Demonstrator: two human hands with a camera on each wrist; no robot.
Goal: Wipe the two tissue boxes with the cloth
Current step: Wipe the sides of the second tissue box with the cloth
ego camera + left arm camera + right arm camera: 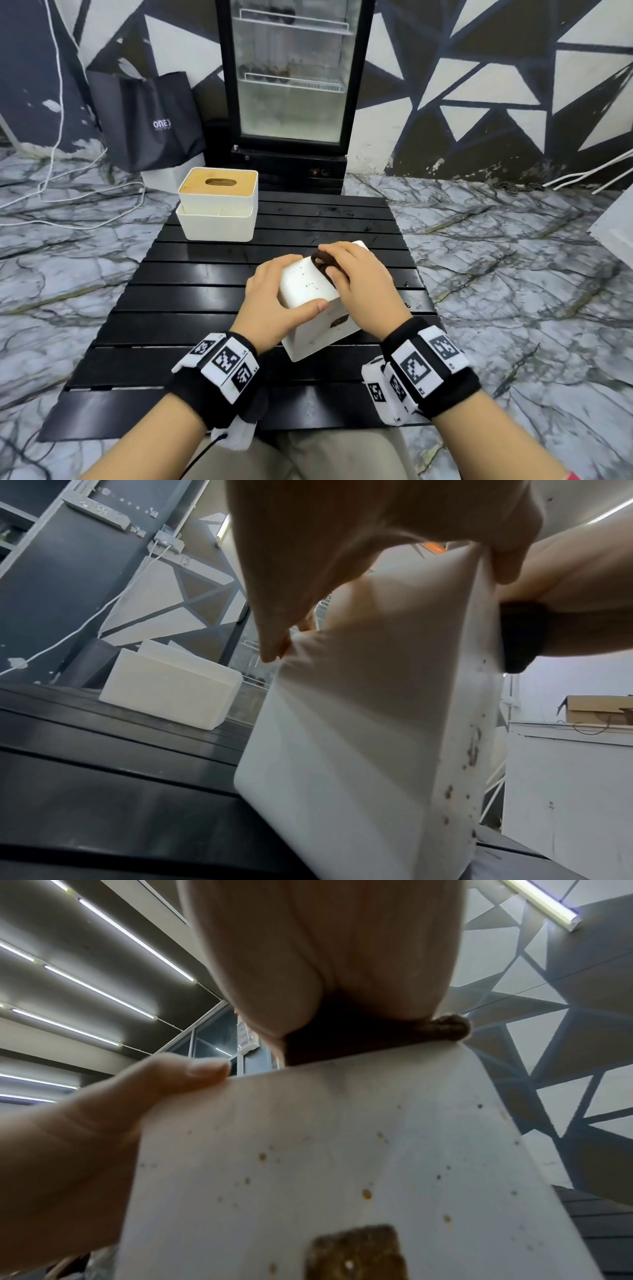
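**Cloth on top of the near box, dirty side facing me**

My left hand (274, 301) steadies the near box (310, 284) from its left side, thumb laid along the top front edge and fingers wrapped over the far left corner; that grip holds the box. My right hand (359, 284) presses the brown cloth (323, 263) flat on the box's top face, fingers curled over it, so this grip holds the cloth. The box stands on the black slatted counter (205, 281), turned at an angle, its long axis running from near left to far right.

What matters for the next stroke: the cloth sits at the far right part of the top, and the speckled top face stretches from it toward my left thumb. The front face below my right wrist carries brown spots and one larger brown patch (356, 1253), directly beneath the cloth hand. I judge the right hand is the one to draw the cloth across the top and down over that edge.

The second box (217, 204), with its wooden lid, waits at the counter's far left corner, well apart.
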